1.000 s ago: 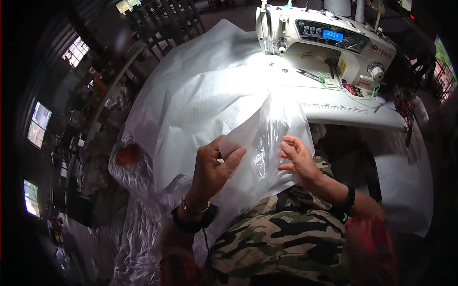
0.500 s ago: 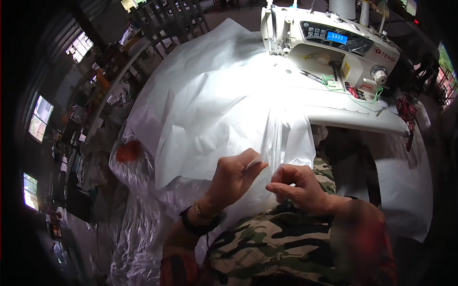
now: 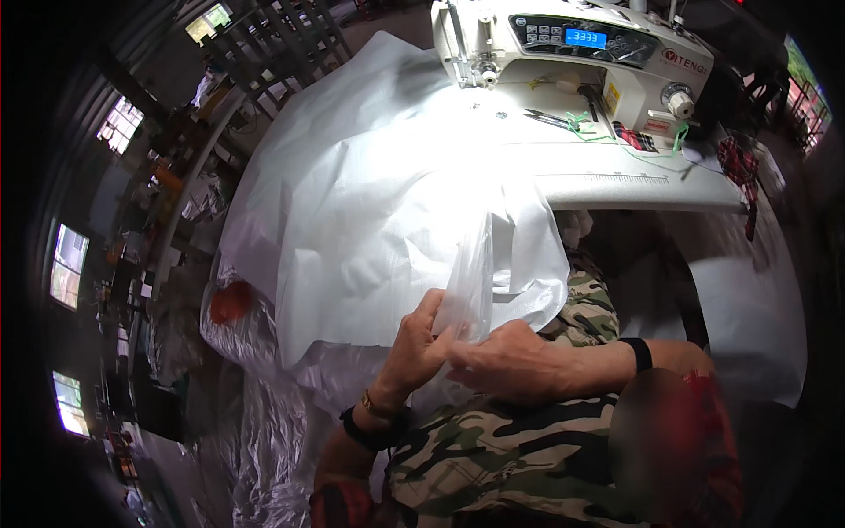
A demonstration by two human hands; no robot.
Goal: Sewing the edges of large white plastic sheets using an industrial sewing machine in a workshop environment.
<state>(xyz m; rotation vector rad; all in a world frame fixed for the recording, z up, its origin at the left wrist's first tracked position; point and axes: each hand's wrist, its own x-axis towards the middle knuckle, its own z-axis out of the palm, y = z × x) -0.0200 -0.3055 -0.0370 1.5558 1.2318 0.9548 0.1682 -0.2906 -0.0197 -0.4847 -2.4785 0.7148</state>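
As the head view looks down past your camouflage-clad lap (image 3: 502, 444), the clear film (image 3: 471, 277) lies straight ahead of your hands, in front of the white sheet (image 3: 339, 251). Its long axis runs away from you, leaning slightly right as it climbs toward the sewing machine (image 3: 572, 66). Both hands are at its lower end, neither clearly nearer: your left hand (image 3: 417, 354) is at its lower left edge, your right hand (image 3: 509, 359) just below its foot, reaching across to the left. Your left thumb and forefinger appear to pinch the film's edge; your right fingers are bunched and blurred, so whether they grip anything cannot be told. The film looks thin, glossy and see-through, gathered into lengthwise folds, while the sheet behind is opaque, creased and brightly lit near the machine.
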